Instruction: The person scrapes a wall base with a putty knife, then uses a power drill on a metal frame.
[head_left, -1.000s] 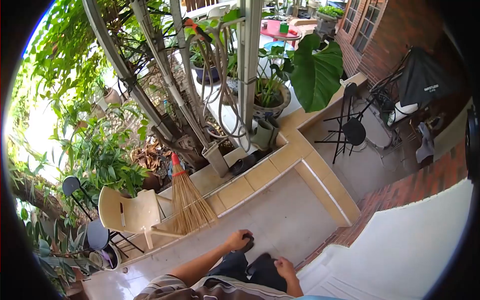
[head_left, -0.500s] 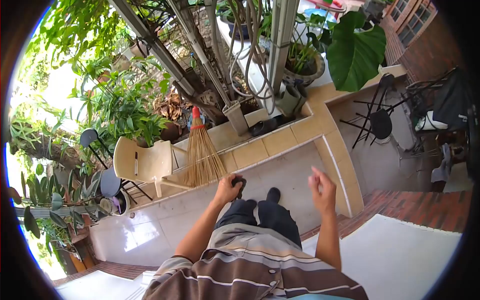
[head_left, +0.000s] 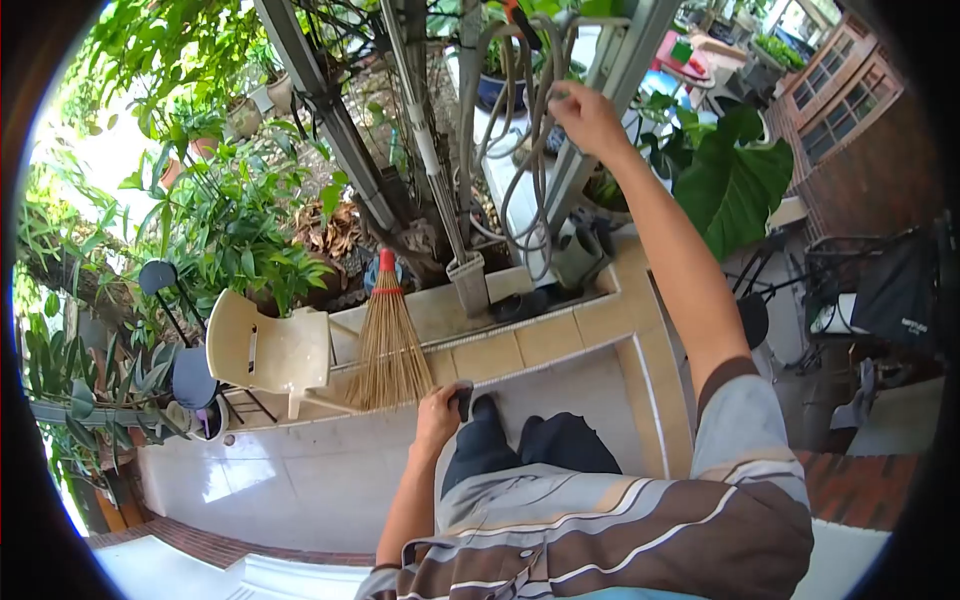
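My left hand (head_left: pixel 438 415) is closed around a small dark object (head_left: pixel 462 399) that I cannot make out, low in front of my legs and near the bristles of a straw broom (head_left: pixel 388 345). The broom leans with its red end up against the tiled ledge. My right hand (head_left: pixel 588 118) is raised at the hanging loops of a grey hose (head_left: pixel 538 150), beside a metal post. Its fingers are curled close to the hose; whether they grip it is unclear. Above the hose hangs a tool with an orange handle (head_left: pixel 516 12).
A cream plastic chair (head_left: pixel 275 350) stands left of the broom. Potted plants and leaves fill the far side behind the tiled ledge (head_left: pixel 545 335). Dark folding chairs (head_left: pixel 880 290) are at the right. Grey metal posts (head_left: pixel 325 110) rise in front.
My right hand has gone from low at the right up to the hose loops. My left hand stays low with the dark object. The view has shifted, and my feet have moved.
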